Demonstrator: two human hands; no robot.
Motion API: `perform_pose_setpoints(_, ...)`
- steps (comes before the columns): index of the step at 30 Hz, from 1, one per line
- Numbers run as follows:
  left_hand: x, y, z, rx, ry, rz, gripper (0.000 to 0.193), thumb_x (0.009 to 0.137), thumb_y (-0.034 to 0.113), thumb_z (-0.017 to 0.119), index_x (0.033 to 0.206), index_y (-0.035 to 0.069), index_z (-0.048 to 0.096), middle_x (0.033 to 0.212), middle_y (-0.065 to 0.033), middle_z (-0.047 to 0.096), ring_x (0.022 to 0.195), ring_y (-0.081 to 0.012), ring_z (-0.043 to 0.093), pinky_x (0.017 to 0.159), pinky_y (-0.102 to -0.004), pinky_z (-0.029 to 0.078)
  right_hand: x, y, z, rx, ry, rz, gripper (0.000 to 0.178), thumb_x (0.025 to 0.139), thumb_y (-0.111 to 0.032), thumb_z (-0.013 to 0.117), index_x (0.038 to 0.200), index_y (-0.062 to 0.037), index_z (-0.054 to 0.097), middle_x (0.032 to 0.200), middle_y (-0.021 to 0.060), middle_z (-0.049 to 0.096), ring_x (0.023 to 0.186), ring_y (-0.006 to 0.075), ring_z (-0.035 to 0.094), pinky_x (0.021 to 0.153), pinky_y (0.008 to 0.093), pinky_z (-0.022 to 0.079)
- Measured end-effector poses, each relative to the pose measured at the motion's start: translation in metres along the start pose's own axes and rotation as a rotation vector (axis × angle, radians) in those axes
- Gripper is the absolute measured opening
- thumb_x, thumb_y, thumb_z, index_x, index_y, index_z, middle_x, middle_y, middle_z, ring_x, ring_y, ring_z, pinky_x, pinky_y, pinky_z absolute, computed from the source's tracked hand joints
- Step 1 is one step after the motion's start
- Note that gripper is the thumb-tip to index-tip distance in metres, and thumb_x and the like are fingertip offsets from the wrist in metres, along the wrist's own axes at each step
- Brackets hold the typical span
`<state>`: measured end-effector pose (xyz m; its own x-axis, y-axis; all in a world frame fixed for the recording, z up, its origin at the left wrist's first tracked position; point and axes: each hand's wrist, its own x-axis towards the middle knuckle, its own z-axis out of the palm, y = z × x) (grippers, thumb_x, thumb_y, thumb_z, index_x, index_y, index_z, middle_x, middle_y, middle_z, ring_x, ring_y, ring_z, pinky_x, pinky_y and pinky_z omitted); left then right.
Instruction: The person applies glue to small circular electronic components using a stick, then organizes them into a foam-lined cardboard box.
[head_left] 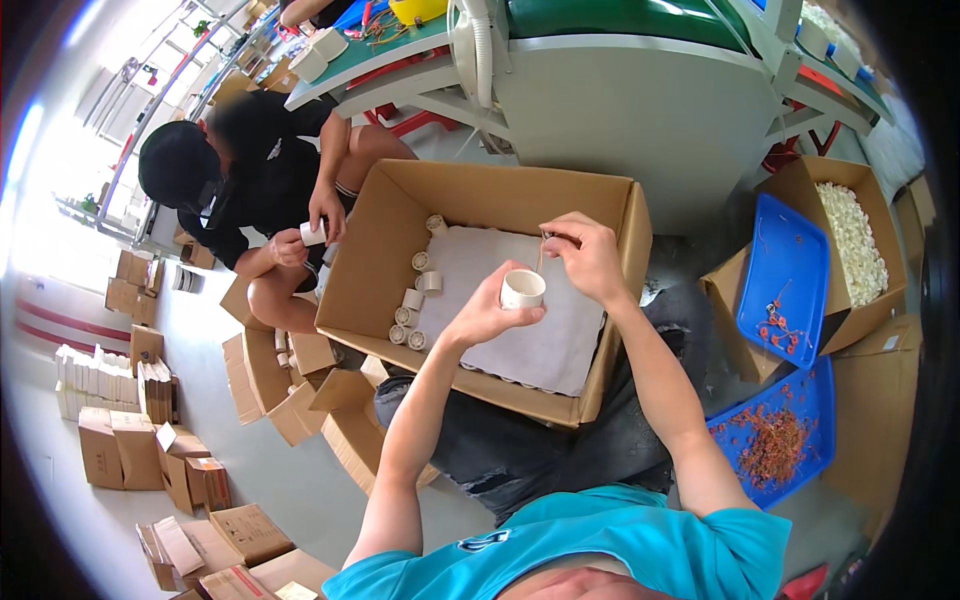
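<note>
My left hand (488, 312) is wrapped round a short white cylindrical cup-like part (523, 290), its round opening tipped up toward me. Just above its rim, my right hand (590, 258) pinches a thin brownish wire (541, 254) between thumb and fingertips. The wire hangs down near the cup's far right edge; whether it touches, I cannot tell. Both hands are over a large open cardboard box (470, 185). Inside lies a pale grey sheet (540, 345), with several similar white round parts (405, 316) along the left side.
A person in black (250, 170) sits at the left, holding a white part (313, 233). At right are a blue tray (780, 235) with red-orange wired pieces, a lower blue tray (825, 400) heaped with more, and a carton of white pieces (850, 245). A grey machine (640, 110) stands ahead.
</note>
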<state>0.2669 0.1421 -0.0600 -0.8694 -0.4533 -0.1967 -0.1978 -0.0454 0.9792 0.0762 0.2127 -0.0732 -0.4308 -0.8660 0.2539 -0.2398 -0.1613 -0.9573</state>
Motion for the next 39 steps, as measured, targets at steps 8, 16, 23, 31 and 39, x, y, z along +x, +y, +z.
perform_pose_setpoints(8, 0.009, -0.011, -0.003, 0.369, 0.5, 0.331, 0.056, 0.075, 0.006, 0.08, 0.122, 0.005, 0.051, 0.107, -0.0033, 0.061, 0.098, -0.0116, 0.059, 0.087, -0.0286, 0.05, 0.001, -0.02, -0.01, 0.192, 0.473, -0.307, 0.021, 0.083, 0.007, 0.067, 0.103, 0.0034, 0.071, 0.097, 0.0104, 0.069, 0.084, 0.0184, 0.068, 0.071, 0.0281, 0.056)
perform_pose_setpoints(16, 0.017, -0.016, 0.003, 0.622, 0.697, 0.522, 0.049, 0.07, 0.005, 0.082, 0.11, 0.005, 0.054, 0.097, -0.0118, 0.06, 0.085, -0.0283, 0.063, 0.073, -0.0357, 0.052, -0.016, -0.026, 0.009, 0.071, 0.231, -0.407, 0.018, 0.082, 0.008, 0.068, 0.099, 0.0023, 0.071, 0.097, 0.0102, 0.068, 0.084, 0.0206, 0.068, 0.073, 0.0296, 0.056)
perform_pose_setpoints(23, 0.017, -0.015, 0.003, 0.635, 0.685, 0.539, 0.049, 0.07, 0.005, 0.082, 0.11, 0.004, 0.054, 0.096, -0.0115, 0.06, 0.084, -0.0279, 0.063, 0.073, -0.0357, 0.052, -0.018, -0.022, 0.009, 0.048, 0.142, -0.367, 0.02, 0.084, 0.01, 0.066, 0.102, 0.0044, 0.071, 0.102, 0.0105, 0.067, 0.087, 0.0183, 0.067, 0.075, 0.0277, 0.057)
perform_pose_setpoints(31, 0.016, -0.016, 0.006, 0.61, 0.655, 0.52, 0.047, 0.07, 0.006, 0.082, 0.108, 0.005, 0.055, 0.097, -0.0118, 0.061, 0.084, -0.0279, 0.063, 0.073, -0.0353, 0.052, -0.018, -0.025, 0.014, -0.044, 0.173, -0.392, 0.019, 0.081, 0.007, 0.069, 0.099, 0.0018, 0.071, 0.096, 0.0099, 0.068, 0.082, 0.0217, 0.068, 0.073, 0.0306, 0.056)
perform_pose_setpoints(39, 0.017, -0.02, 0.006, 0.751, 0.521, 0.571, 0.053, 0.063, 0.01, 0.086, 0.107, 0.006, 0.056, 0.097, -0.0103, 0.063, 0.089, -0.033, 0.061, 0.078, -0.0429, 0.05, -0.023, -0.019, 0.02, -0.222, -0.032, -0.426, 0.018, 0.073, 0.002, 0.074, 0.091, -0.0018, 0.075, 0.105, 0.0086, 0.067, 0.102, 0.0265, 0.06, 0.087, 0.036, 0.05)
